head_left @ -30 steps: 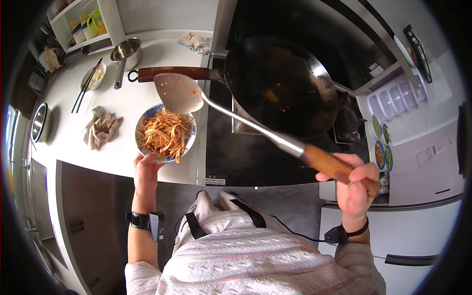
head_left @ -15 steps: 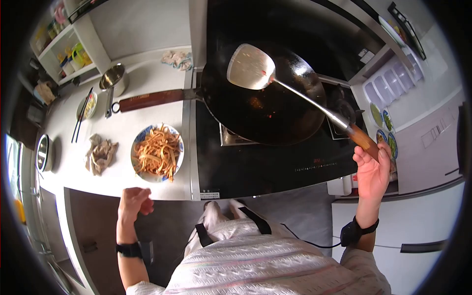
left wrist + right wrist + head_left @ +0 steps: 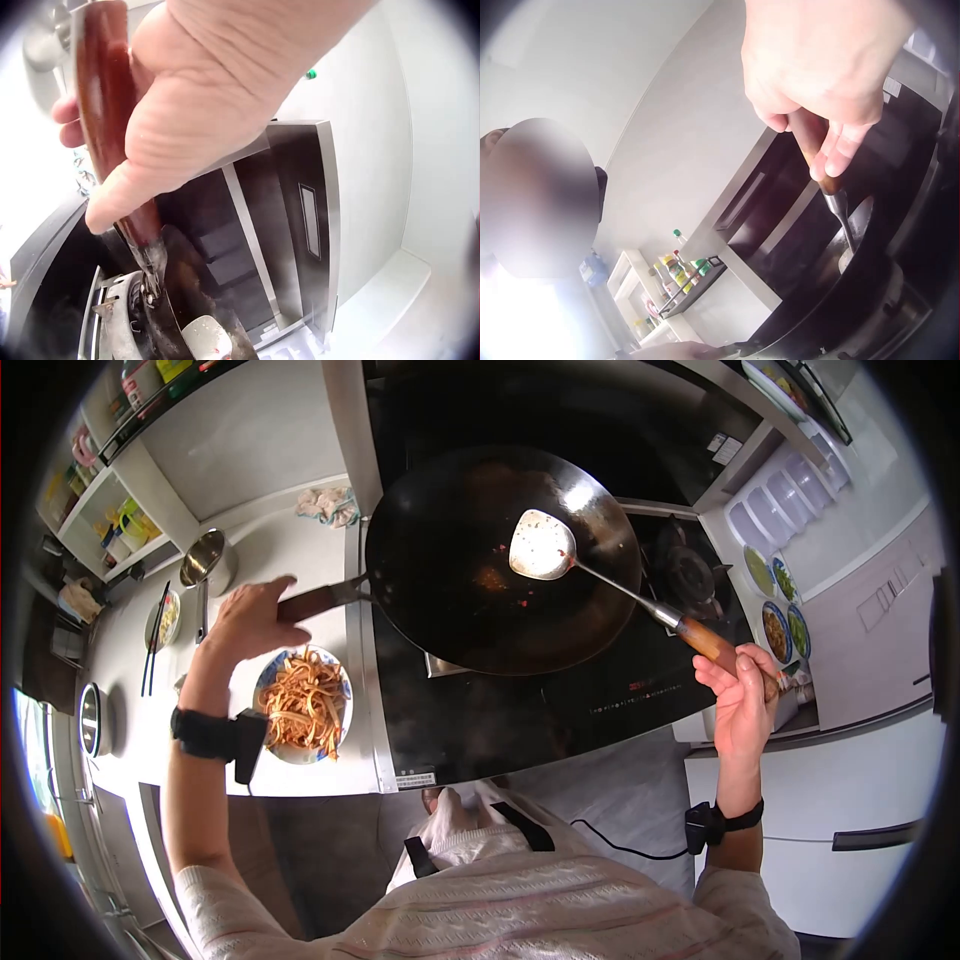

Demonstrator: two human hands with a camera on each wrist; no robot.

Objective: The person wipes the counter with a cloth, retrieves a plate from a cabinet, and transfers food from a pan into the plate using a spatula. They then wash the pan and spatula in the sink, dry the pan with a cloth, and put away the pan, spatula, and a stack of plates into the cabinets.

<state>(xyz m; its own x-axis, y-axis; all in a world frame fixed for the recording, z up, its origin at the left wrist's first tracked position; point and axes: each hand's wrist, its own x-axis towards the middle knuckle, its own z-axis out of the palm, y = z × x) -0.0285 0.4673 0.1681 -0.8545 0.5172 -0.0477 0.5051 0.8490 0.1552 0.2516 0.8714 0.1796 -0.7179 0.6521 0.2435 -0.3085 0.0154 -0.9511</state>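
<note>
The left hand [image 3: 245,622] is at the wok's wooden handle [image 3: 308,603], its thumb on one side and fingers on the other. In the left wrist view the thumb lies across the reddish-brown handle [image 3: 105,82]. The right hand [image 3: 742,698] holds the spatula's wooden grip [image 3: 708,645] between thumb and fingers. The metal spatula blade [image 3: 542,545] is over the dark wok [image 3: 450,600], which holds small red and brown bits. In the right wrist view the right hand [image 3: 817,75] points the spatula down into the wok.
Left of the stove, a patterned plate [image 3: 347,705] holds brown strips. Beyond it are a steel saucepan [image 3: 205,557], a bowl with chopsticks [image 3: 152,645] and a cloth [image 3: 328,507]. Small dishes [image 3: 775,630] stand at the right.
The left hand has let go of the plate, now on the counter, and moved up to the wok handle. The spatula has swung from above the plate to over the wok.
</note>
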